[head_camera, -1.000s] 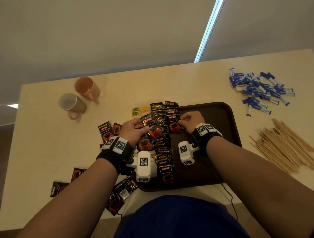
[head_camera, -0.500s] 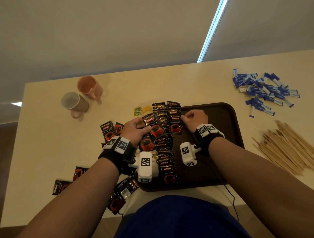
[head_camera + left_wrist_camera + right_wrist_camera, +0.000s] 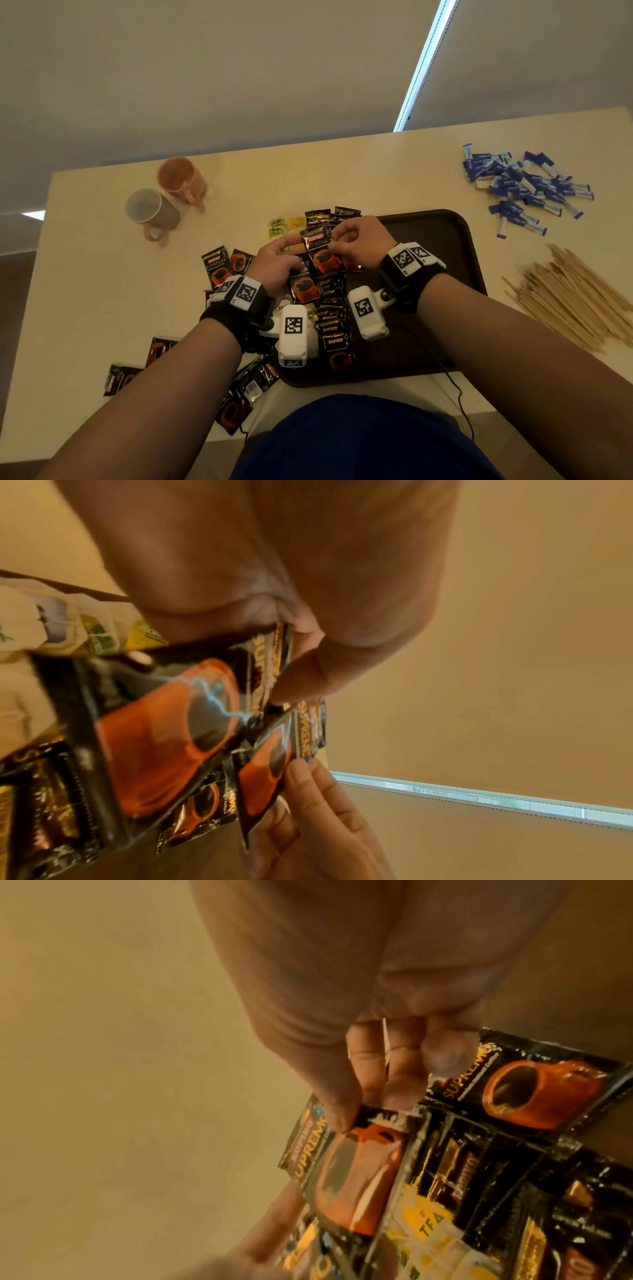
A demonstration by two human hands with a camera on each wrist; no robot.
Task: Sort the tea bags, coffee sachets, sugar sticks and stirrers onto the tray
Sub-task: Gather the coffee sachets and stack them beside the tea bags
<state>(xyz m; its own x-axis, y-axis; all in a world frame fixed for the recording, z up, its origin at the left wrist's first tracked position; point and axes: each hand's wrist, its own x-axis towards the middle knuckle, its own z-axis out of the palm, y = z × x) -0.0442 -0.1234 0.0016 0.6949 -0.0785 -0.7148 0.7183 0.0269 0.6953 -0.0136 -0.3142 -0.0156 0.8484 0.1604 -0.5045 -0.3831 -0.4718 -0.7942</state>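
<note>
Both hands meet above the left edge of the dark brown tray. My left hand grips black-and-orange coffee sachets, with the thumb pressed on the top one. My right hand pinches the edge of a raised coffee sachet between thumb and fingers. A row of overlapping coffee sachets lies along the tray's left side. Yellow and green tea bags lie just past my left hand. Blue sugar sticks are heaped at the far right, and wooden stirrers lie right of the tray.
Two mugs, one grey and one peach, stand at the far left. Loose coffee sachets lie on the table left of the tray, near the front edge and by my body. A thin cable trails off the tray's front right.
My right hand has left the sachets on the tray and moved left to take hold of a sachet at my left hand. That sachet now sits higher and farther from me.
</note>
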